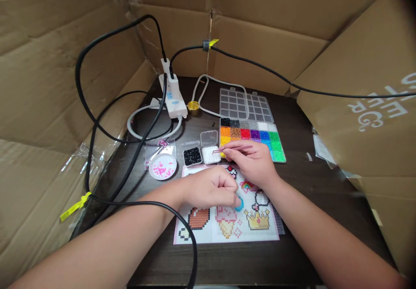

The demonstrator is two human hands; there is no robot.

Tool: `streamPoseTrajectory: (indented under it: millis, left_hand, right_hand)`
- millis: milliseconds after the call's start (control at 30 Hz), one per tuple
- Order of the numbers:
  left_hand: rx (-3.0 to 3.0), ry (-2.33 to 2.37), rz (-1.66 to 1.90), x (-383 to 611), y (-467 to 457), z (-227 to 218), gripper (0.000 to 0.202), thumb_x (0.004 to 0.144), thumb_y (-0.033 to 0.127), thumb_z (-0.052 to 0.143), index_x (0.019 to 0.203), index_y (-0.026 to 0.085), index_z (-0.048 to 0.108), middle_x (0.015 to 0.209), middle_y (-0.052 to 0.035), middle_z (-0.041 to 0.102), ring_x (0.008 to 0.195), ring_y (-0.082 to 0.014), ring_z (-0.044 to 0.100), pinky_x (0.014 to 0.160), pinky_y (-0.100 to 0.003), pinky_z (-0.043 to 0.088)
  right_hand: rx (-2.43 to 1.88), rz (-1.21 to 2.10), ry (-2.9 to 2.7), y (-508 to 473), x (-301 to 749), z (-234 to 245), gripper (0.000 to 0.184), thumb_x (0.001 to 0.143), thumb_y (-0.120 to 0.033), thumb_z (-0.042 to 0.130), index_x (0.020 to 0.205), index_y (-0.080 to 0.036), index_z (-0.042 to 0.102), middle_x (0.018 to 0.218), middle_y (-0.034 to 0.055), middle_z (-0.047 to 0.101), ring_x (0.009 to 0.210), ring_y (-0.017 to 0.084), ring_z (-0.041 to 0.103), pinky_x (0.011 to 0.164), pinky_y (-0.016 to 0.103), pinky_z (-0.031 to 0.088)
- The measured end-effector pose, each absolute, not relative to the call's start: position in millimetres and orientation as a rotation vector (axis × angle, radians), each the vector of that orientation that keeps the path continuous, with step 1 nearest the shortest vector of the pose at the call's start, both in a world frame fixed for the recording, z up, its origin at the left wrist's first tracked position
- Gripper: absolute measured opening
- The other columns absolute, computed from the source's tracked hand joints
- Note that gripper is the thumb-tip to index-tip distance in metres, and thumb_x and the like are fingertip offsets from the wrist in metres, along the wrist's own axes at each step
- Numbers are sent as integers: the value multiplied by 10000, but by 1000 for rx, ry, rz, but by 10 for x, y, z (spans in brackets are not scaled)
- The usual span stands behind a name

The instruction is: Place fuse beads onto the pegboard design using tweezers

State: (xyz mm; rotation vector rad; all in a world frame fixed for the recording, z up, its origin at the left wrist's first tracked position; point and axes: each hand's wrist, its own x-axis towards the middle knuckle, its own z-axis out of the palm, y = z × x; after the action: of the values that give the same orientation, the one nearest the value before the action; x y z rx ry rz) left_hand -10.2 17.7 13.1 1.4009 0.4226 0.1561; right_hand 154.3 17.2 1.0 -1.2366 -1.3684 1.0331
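My right hand (255, 163) pinches reddish tweezers (238, 147), pointing left. Their tips are over a small clear box of white beads (211, 155), whose lid stands open behind it. Curled closed, my left hand (212, 188) is over a printed pattern sheet (201, 237) with pixel pictures, including an ice cream and a crown. What its fingers hold, if anything, is hidden. A bit of blue shows beside its fingertips. Directly left of the white beads sits a box of black beads (192, 156). Part of a clear pegboard (278, 219) shows under the sheet's right edge.
A sorted bead case (245, 134) lies behind my right hand. Left stands a white dish with pink beads (162, 167), near another pegboard (149, 150). A power strip (175, 102) and a gold cup (193, 108) stand behind. Black cable (190, 237) loops across my left forearm; cardboard walls surround the table.
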Motion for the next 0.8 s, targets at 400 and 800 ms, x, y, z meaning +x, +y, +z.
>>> streamPoseTrajectory:
  millis: [400,800]
  left_hand:
    - [1412,407,154,-102,177,106,474,780,290,634,481,215,274,465,93,244,459,-56,202,459,-274,157]
    - [1410,391,161,-106,181,116,473,786,265,635,482,219,275,463,93,235,457,-60,198,463,-278,160]
  right_hand:
    - [-1250,1031,-1355,168,1548,32,35,754,-231,751,762,-235,785,770,18,797,679,159,737,652,304,642]
    - [-1300,1032,-1396,147,1572,26,41,764,-237,756,787,-218,784,812,43,805,739,184,760,664,305,633]
